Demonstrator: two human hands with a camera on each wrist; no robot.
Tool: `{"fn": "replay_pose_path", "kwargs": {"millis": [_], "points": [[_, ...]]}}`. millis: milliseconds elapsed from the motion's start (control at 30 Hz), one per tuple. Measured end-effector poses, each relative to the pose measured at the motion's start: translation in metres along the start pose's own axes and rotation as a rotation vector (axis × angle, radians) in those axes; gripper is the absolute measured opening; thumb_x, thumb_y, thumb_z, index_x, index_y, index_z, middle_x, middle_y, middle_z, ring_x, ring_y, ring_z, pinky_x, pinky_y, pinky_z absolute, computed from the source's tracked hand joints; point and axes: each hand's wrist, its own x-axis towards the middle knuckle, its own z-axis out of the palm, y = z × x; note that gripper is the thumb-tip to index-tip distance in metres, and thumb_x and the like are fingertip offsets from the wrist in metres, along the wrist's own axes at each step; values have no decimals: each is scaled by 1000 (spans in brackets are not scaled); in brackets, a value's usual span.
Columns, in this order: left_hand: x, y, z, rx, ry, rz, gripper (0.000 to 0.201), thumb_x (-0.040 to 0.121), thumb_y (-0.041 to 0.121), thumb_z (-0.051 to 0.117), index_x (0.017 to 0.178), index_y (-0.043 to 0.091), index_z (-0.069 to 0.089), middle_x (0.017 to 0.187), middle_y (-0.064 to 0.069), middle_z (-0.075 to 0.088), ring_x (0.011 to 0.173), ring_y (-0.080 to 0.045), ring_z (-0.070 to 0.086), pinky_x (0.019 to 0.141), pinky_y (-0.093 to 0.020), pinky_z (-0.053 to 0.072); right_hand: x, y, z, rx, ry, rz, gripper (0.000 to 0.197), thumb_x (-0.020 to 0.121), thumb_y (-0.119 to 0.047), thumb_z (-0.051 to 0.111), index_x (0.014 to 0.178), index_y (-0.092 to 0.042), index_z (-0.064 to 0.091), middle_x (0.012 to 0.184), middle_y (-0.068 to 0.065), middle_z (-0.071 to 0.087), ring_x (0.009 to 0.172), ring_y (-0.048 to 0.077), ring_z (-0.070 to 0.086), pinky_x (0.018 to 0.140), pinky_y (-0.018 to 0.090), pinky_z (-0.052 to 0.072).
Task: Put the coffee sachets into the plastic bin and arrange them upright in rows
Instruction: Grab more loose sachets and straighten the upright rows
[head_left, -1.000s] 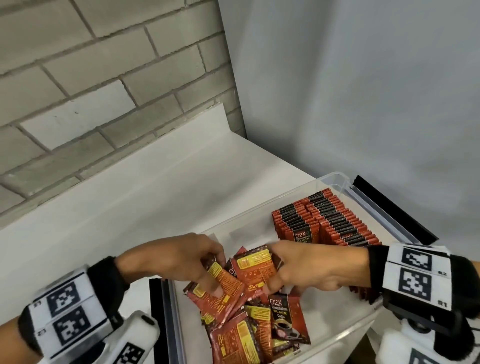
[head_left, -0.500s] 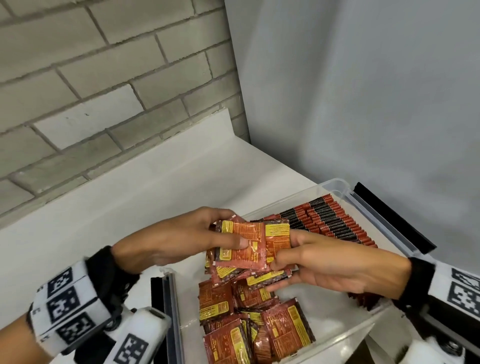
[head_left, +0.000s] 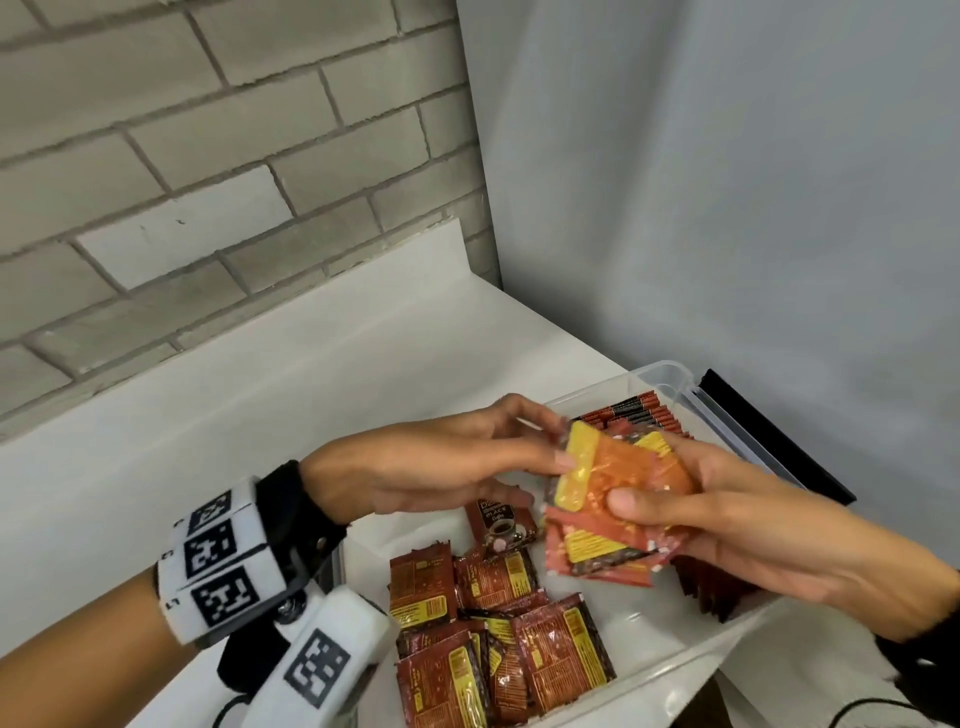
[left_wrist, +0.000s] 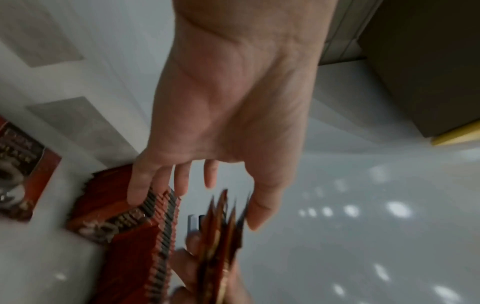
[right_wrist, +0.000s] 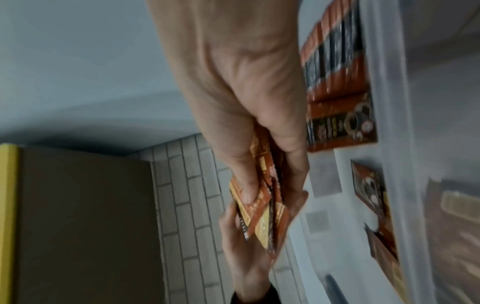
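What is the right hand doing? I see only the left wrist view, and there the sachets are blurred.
Observer: The right hand grips a bundle of sachets above the plastic bin, with its thumb on top.
Operator: Does the left hand hold the bundle also?
Observer: Yes. The left hand has its thumb on the bundle's left edge and its fingers behind it.
Operator: Are there loose sachets in the bin?
Observer: Yes, loose sachets lie flat in a pile at the near end. The upright rows stand at the far end.
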Motion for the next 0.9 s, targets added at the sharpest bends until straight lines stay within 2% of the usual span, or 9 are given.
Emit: {"fn": "replay_pose_path", "kwargs": {"millis": [100, 167, 233, 367, 500, 567, 700, 800, 900], "points": [[-4, -1, -6, 503, -57, -35, 41, 86, 52, 54, 114, 22, 55, 115, 7, 59, 109, -9, 58, 96, -28, 48, -15, 2, -21, 127, 146, -59, 84, 43, -18, 95, 117, -2, 58, 110, 22, 69, 97, 33, 69, 70, 30, 58], [2, -7, -8, 871, -128, -93, 30, 95, 45, 49, 115, 23, 56, 115, 4, 60, 104, -9, 57, 89, -24, 47, -19, 5, -28, 169, 223, -99, 97, 27, -24, 99, 113, -3, 61, 108, 22, 69, 94, 32, 70, 66, 30, 58], [15, -19, -8, 1099, -190, -192, 30, 101, 33, 43, 128, 22, 50, 122, -6, 58, 100, -8, 54, 84, -27, 44, -21, 7, -29, 177, 233, -126, 98, 24, -26, 99, 112, -5, 62, 107, 22, 70, 94, 32, 70, 66, 29, 59], [35, -35, -10, 1203, -270, -248, 66, 97, 7, 45, 148, 41, 20, 150, 0, 24, 129, -24, 39, 102, -44, 42, -20, 7, -27, 204, 197, -161, 87, 24, -24, 99, 103, -7, 68, 107, 22, 70, 92, 32, 71, 65, 29, 59], [47, -36, -6, 1260, -275, -235, 73, 96, 17, 54, 151, 39, 11, 155, -1, 16, 133, -28, 37, 103, -42, 41, -21, 7, -26, 198, 168, -167, 75, 27, -25, 98, 96, -9, 73, 107, 22, 70, 93, 33, 70, 66, 29, 58], [52, -35, -3, 1305, -293, -268, 71, 93, 20, 59, 149, 37, 19, 148, -5, 22, 121, -29, 46, 89, -37, 46, -21, 7, -27, 191, 169, -158, 84, 28, -26, 98, 104, -7, 69, 108, 22, 69, 94, 33, 70, 67, 29, 58], [53, -34, 3, 1368, -253, -266, 48, 88, 16, 67, 131, 20, 47, 121, -3, 35, 92, -18, 43, 58, -25, 34, -20, 8, -28, 194, 168, -145, 96, 28, -26, 98, 114, -5, 62, 109, 21, 69, 96, 33, 70, 68, 30, 59], [49, -30, 1, 1387, -177, -224, 32, 87, 18, 68, 116, 12, 56, 108, -3, 42, 90, -17, 44, 57, -25, 33, -20, 8, -29, 203, 168, -143, 96, 26, -26, 98, 112, -6, 63, 108, 21, 70, 94, 33, 70, 66, 30, 59], [41, -23, -4, 1367, -130, -162, 26, 81, 24, 74, 101, 11, 63, 81, 7, 43, 84, -18, 50, 64, -27, 38, -19, 8, -28, 204, 162, -144, 90, 27, -25, 98, 108, -6, 66, 107, 21, 70, 94, 33, 70, 67, 30, 59]]}}
